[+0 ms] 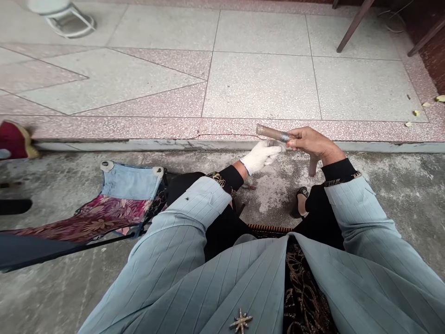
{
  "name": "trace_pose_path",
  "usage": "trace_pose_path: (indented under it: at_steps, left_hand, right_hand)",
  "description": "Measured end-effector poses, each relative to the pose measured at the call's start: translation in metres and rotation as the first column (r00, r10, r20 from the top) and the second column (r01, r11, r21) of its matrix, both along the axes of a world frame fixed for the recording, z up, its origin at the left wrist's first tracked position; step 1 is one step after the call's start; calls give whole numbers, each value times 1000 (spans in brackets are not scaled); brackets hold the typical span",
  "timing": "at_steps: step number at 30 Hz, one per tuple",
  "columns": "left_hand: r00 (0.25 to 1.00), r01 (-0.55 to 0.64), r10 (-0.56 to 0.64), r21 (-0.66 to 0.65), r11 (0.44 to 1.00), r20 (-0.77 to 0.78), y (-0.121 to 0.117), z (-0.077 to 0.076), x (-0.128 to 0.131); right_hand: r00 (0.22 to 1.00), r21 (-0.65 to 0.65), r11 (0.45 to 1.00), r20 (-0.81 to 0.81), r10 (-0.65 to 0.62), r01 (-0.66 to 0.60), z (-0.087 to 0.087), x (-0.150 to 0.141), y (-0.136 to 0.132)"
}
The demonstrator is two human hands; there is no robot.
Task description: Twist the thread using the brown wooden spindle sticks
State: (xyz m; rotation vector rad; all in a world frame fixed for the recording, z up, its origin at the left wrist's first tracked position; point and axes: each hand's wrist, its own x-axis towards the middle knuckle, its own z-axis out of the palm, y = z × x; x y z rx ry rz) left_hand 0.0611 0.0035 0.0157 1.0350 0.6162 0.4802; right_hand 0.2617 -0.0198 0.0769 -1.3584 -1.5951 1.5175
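Observation:
My right hand (308, 141), bare, is closed on a wooden tool. Its round, light-brown wooden piece (270, 131) points left, with grey wire (285, 137) wound about it beside my fingertips. Below the palm a second brown piece (314, 165) sticks down; how the two join is hidden behind the hand. Just left of and below the wooden piece, my left hand (260, 156) wears a white knit glove with its fingers curled in. A small pale, greyish piece (282, 145) shows at its fingertips, too unclear to name.
Ahead runs a low step edge (167, 145) with a tiled floor (260, 86) above it. On the left stands a folding chair (130, 183) with patterned fabric. A white stool (69, 21) is at the upper left; brown furniture legs (354, 25) are at the upper right.

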Motion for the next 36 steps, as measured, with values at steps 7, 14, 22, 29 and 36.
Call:
trace_pose_path:
  at_steps: [7,14,22,29,36]
  left_hand:
    - [942,-110,222,391,914,-253,6,5,1]
    - [759,-26,489,729,684,-431,6,10,-1]
    - [993,-64,82,-195,979,85,12,-4,-14]
    - [984,78,-36,-240,968,173,16,-6,-18]
    - [990,63,-34,-204,977,140,16,1,-17]
  right_hand:
    - [984,-118,982,-85,-156,146,-7,-6,4]
    - [954,-172,954,-137,-268,244,-23,-14,9]
    - [978,-43,999,-205,-27,19,-19,-12,10]
    - [940,-62,991,-330,90,-116,-12,-10,7]
    - [929,-101,985,-359,93,-138,-16,-5,7]
